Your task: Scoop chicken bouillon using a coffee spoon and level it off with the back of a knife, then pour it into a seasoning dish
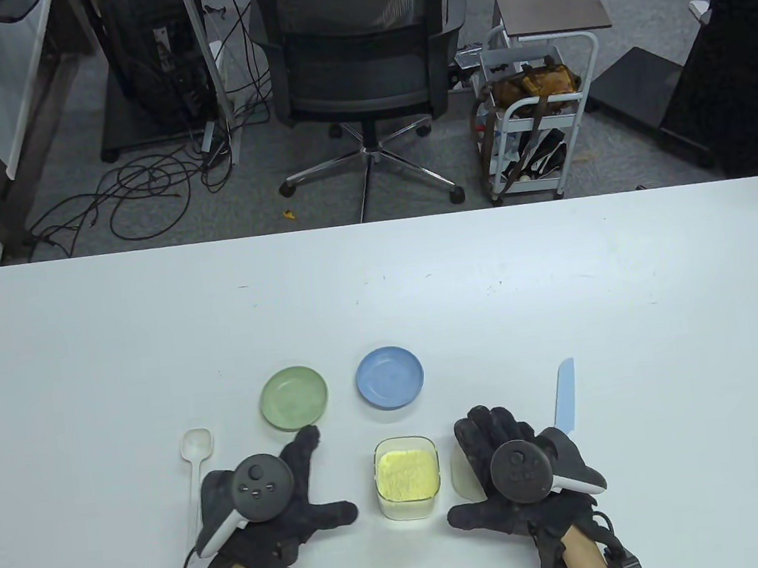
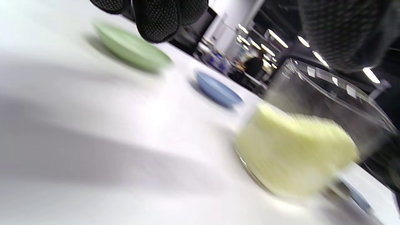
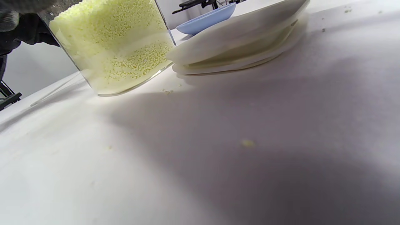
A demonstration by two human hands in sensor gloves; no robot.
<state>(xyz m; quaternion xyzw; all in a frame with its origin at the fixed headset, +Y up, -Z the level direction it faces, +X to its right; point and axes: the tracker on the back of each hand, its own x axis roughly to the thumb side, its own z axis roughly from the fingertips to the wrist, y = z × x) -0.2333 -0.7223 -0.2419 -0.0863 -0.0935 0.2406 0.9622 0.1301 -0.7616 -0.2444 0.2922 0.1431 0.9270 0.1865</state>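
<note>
- Bouillon (image 1: 407, 472): pale yellow granules in a clear, open, square tub (image 1: 411, 509), upright, lower centre of the table view; a few stray grains lie on the table beside it in the right wrist view.
- Spoon (image 1: 194, 467): white, lying flat at lower left, bowl toward the top of the frame.
- Knife (image 1: 564, 394): light blue blade pointing up-frame at lower right; its handle is hidden.
- Green dish (image 1: 294, 398): round, shallow, up-frame and left of the tub.
- Blue dish (image 1: 389, 377): round, shallow, just right of the green one.
</note>
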